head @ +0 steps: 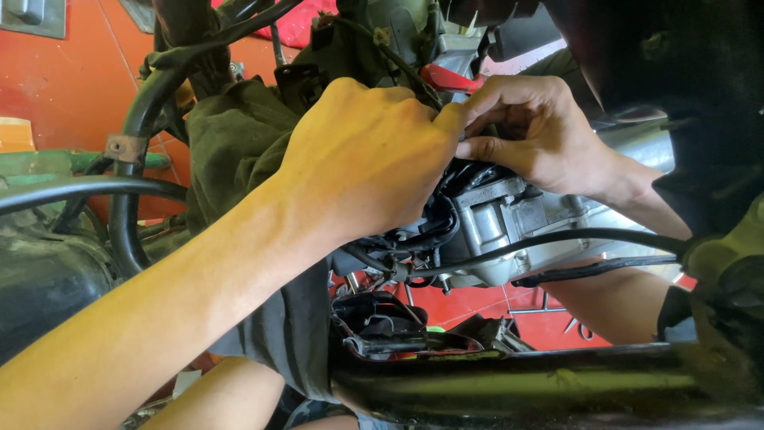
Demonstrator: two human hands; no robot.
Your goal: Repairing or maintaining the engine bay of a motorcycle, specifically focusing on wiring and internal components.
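You are working both hands into the top of a silver engine casing [509, 219] on a stripped motorcycle, with the red workshop floor [477, 306] showing beneath it. Your left hand [370, 155] is curling shut above the casing, its knuckles toward the camera, so what the fingers are closing on is hidden. Your right hand [537, 131], just right of the left and also above the casing, is pinching something small and dark between thumb and fingertips; what it is cannot be told from here.

A black cable [557, 239] is crossing in front of the casing, and a bundle of dark wires [430, 231] is crowding its left side. A black frame tube [135, 159] is curving well left of the casing, beside a draped olive cloth [239, 143].

The risk, by the look of it, lies in working blind: your own left hand is blocking your view, so a small part could slip from the pinch and drop past the casing into the black plastic parts [390, 322] below. Pulling hard could also snag the wires or strain the cable.
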